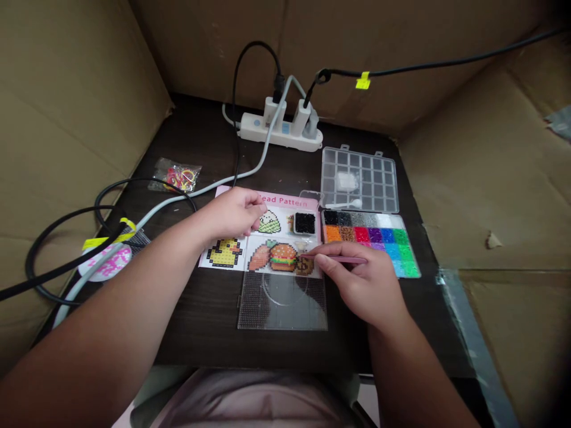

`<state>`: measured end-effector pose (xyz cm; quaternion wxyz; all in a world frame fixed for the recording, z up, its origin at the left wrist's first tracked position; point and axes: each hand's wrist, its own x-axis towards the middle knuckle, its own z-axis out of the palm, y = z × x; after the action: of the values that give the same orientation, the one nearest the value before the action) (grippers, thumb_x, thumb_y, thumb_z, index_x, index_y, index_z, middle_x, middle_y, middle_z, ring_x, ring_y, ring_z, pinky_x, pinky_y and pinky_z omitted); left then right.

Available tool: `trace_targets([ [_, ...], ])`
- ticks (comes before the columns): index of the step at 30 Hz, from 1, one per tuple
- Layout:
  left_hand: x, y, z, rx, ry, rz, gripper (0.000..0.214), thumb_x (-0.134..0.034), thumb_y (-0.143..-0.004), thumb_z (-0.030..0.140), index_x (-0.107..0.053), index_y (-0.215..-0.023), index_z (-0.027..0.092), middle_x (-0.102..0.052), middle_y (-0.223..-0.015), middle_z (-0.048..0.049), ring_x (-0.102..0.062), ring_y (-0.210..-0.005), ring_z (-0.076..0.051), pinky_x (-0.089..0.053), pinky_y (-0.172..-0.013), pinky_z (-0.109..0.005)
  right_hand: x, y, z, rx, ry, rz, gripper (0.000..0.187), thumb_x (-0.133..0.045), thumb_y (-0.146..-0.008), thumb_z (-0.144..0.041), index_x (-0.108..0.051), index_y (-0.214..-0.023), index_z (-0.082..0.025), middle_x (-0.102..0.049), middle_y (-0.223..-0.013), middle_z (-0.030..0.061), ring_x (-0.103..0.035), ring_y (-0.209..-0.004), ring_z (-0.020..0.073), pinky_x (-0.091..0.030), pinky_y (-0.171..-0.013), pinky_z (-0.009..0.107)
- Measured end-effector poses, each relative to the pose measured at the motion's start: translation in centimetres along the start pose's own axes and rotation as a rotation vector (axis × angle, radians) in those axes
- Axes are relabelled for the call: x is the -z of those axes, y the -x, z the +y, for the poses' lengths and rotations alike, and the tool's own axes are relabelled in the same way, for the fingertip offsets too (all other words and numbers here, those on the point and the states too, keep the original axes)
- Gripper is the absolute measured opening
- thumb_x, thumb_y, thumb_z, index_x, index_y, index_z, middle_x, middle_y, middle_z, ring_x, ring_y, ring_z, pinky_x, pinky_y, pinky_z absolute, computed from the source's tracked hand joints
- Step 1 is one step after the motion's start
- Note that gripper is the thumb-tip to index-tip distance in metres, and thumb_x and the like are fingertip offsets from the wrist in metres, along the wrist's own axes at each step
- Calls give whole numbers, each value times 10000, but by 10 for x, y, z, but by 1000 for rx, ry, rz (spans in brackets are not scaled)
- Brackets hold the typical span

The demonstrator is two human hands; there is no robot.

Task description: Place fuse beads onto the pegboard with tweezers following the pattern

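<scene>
My right hand (368,279) grips pink tweezers (345,259), whose tips point left over the burger and brown pictures on the bead pattern sheet (223,205). My left hand (238,213) rests over the upper left of the sheet with its fingers curled together; anything between them is hidden. Partly on the sheet and partly on the table lies a clear pegboard (281,312). A small tray of black beads (305,223) sits at the sheet's upper right. To the right, a compartment box (363,238) holds beads in many colours.
The box's clear lid (388,178) lies behind it, with a white scoop (343,204) on it. At the back stands a power strip (281,138). Cables (158,208) loop across the left side, near a bag of colourful pieces (176,176). Cardboard walls (482,160) enclose the table.
</scene>
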<state>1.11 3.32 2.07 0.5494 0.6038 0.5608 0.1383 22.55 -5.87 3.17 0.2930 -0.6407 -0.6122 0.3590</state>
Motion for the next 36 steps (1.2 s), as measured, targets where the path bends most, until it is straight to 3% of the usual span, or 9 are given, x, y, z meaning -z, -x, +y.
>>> trace_targets([
  [14,-1,-1,-1,14,34,-8,169,-469,-878,268,-481,-743,167,-541,-662,-15,-466,-483,-63,-381,-455,-203,2,1,1,-14,-14,15,144,-636,-760,-284,-721,-779,-170,-702,-679,42,-629,-582,145,-499,-559,250],
  [22,0,-1,-4,-5,35,-10,187,-470,-879,279,-483,-728,169,-538,-652,-12,-465,-481,-62,-379,-456,-201,9,-1,6,-23,28,175,120,-659,-751,-301,-718,-770,-198,-724,-763,32,-659,-665,158,-515,-591,242],
  [36,0,-1,0,-1,8,-3,193,-462,-886,267,-477,-723,165,-539,-653,-11,-465,-484,-58,-380,-465,-195,6,-1,8,-25,44,161,145,-644,-758,-315,-720,-794,-197,-726,-813,49,-669,-728,186,-525,-626,279],
])
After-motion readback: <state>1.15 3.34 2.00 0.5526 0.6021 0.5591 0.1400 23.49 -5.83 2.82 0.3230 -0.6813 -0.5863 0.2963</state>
